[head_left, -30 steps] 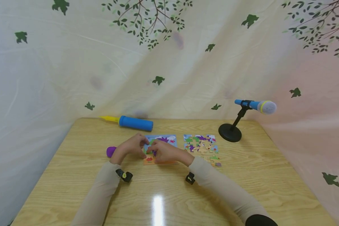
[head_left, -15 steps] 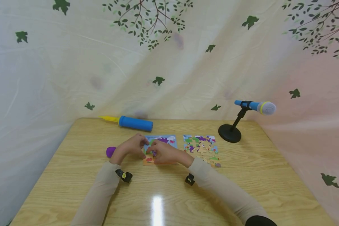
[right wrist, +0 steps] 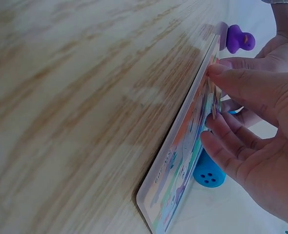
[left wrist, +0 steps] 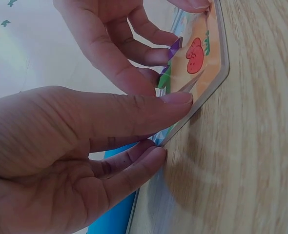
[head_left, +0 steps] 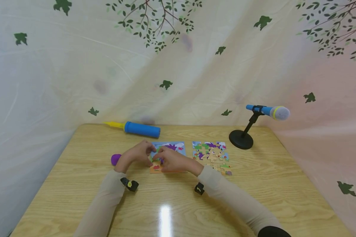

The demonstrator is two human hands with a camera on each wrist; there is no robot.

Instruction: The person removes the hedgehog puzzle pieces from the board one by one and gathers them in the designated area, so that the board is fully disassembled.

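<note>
A cartoon puzzle board (head_left: 178, 148) lies on the table, with both hands over its left part. My left hand (head_left: 137, 154) pinches at the corner, its thumb on a puzzle piece (left wrist: 195, 58) printed with red fruit, seen in the left wrist view. The piece looks tilted up from the board. My right hand (head_left: 173, 159) reaches in from the right, thumb and fingers pinching at the same piece's other side. In the right wrist view, the right thumb (right wrist: 219, 69) sits at the board's far end. Fingers hide much of the piece, so its exact seating is unclear.
Right of the board lies a group of loose puzzle pieces (head_left: 212, 154), partly behind the right forearm. A blue pump (head_left: 142, 129) with a yellow tip is at the back. A purple toy (head_left: 115, 159) stands left, a toy microphone (head_left: 267, 111) on a stand right.
Both hands keep nearly the same place over the board, with only tiny finger shifts. The loose pieces and other objects have not moved.
</note>
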